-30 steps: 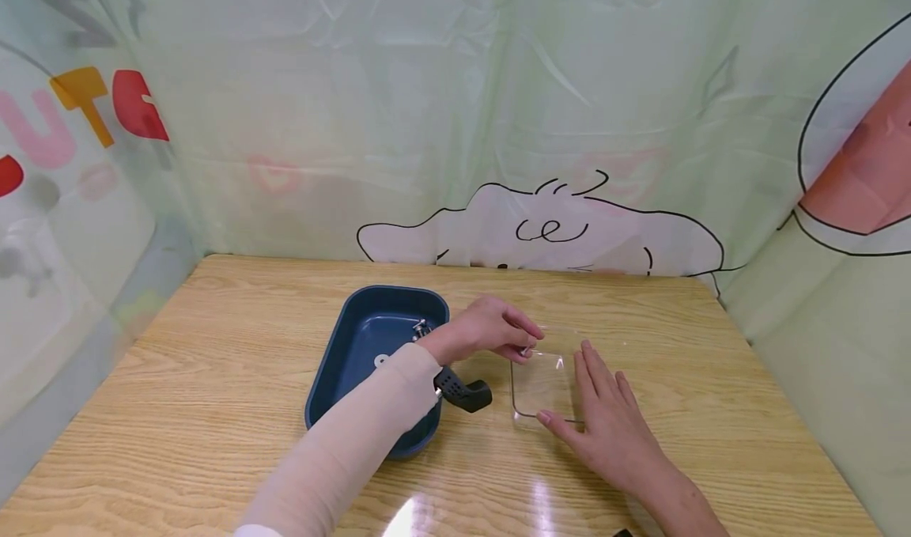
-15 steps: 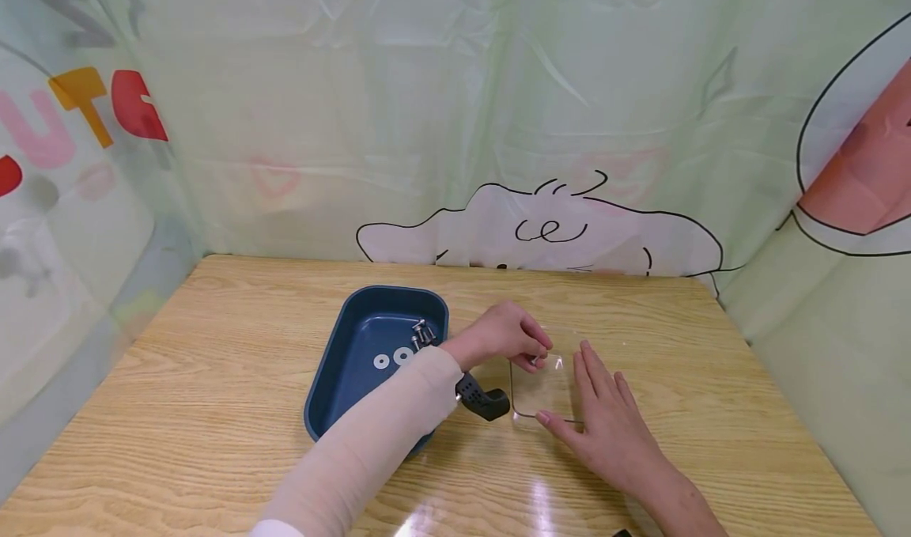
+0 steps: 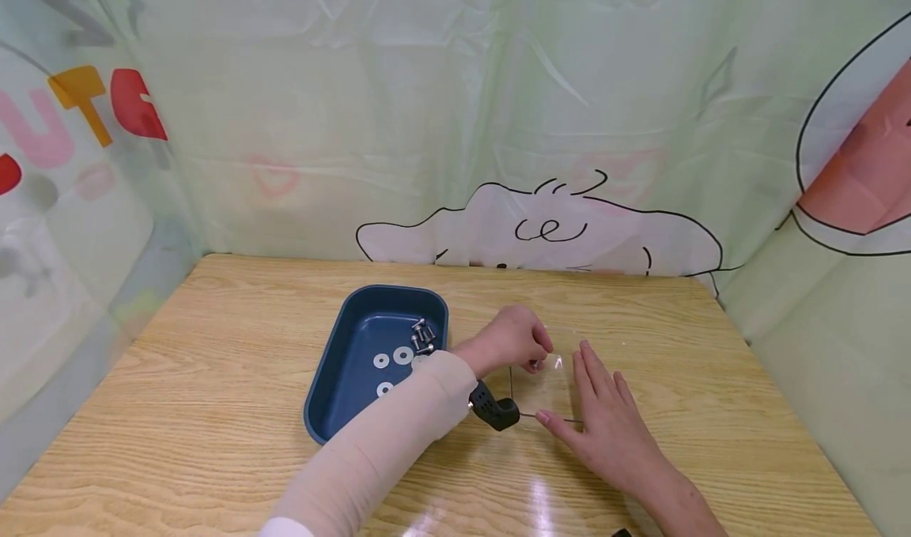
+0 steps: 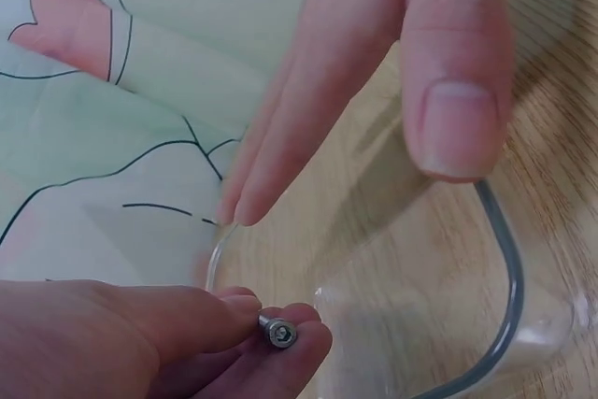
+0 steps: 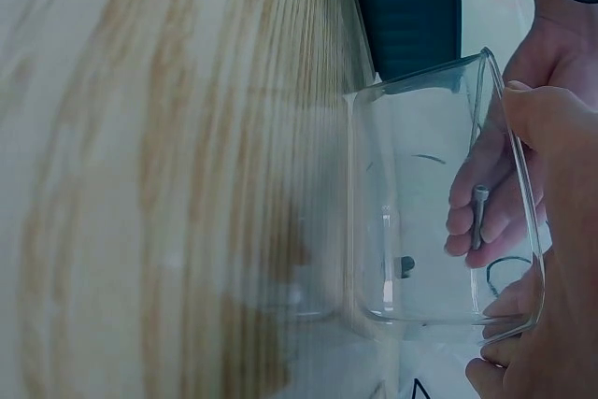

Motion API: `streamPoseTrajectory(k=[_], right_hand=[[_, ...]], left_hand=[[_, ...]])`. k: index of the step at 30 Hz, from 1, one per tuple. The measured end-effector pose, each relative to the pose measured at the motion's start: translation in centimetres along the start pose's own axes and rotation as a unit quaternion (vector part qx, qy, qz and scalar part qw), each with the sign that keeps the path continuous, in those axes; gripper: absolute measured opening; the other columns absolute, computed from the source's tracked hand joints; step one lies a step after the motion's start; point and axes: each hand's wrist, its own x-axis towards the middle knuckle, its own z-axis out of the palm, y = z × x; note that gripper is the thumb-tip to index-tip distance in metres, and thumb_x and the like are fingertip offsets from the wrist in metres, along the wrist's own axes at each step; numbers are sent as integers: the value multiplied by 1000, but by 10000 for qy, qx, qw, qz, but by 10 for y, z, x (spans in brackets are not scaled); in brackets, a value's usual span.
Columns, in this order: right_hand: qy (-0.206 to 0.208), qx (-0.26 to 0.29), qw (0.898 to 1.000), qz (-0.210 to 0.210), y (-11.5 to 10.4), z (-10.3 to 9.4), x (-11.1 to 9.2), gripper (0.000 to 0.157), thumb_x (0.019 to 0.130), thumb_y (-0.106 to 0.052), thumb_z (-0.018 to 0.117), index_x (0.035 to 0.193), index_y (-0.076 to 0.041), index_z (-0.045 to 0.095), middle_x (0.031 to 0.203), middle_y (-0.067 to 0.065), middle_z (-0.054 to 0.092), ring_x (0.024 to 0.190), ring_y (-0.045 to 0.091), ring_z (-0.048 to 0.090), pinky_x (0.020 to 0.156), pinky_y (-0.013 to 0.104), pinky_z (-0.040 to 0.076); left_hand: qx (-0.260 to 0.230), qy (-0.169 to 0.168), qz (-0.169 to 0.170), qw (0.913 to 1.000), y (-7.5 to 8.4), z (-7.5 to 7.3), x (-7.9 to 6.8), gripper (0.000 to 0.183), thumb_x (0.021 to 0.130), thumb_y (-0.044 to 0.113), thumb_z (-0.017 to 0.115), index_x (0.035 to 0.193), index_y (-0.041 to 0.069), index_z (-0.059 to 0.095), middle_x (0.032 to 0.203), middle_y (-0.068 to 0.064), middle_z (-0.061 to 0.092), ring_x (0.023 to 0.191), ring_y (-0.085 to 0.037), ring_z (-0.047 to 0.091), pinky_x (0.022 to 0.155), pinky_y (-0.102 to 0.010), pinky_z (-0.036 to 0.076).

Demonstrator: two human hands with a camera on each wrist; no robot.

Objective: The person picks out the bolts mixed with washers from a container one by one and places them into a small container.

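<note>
My left hand (image 3: 515,339) pinches a small metal socket-head bolt (image 4: 279,332) between thumb and fingers; its hex recess faces the left wrist camera. These fingertips are over the back left part of a clear, open-topped box (image 3: 541,391). Through the clear wall, the bolt's length shows in the right wrist view. My right hand (image 3: 605,422) holds the box from its right side, thumb on the front rim and fairly straight fingers toward the back right. The box's left and back edges are partly hidden by my left hand.
Left of the box stands a dark blue tray (image 3: 327,363). Several bolts (image 3: 423,335) lie at its back right, with several pale washers (image 3: 402,355) nearer its middle. My left forearm crosses the tray's front right corner. A printed curtain (image 3: 441,126) hangs behind the wooden table (image 3: 213,379).
My left hand has shifted slightly right and nearer with the bolt, its wrist turning over the box. More of the washers and bolts now show. The right hand and box have stayed put.
</note>
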Motion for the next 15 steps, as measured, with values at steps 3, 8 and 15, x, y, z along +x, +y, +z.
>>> streamPoseTrajectory(k=[3,8,15], right_hand=[[17,-25,10000,-18,-1,-1,0,103,91,-65,55,154,8,18,165,23,8,151,42,15,115,70,17],[78,-11,9999,-66,-1,-2,-1,101,92,-63,55,154,8,18,165,23,8,150,42,16,115,70,18],[28,10,10000,-60,-1,-1,-1,102,92,-63,55,154,8,16,165,24,7,150,43,15,115,70,17]], left_hand=[[390,51,84,9992,1,1,1,14,93,1,64,102,-3,74,81,-11,74,64,-13,68,57,-16,55],[916,127,194,9955,1,3,2,16,95,2,61,102,-1,75,79,-8,75,62,-9,66,54,-13,49],[552,110,47,9984,1,-2,-1,16,96,6,61,105,0,74,86,-6,74,68,-9,69,61,-16,54]])
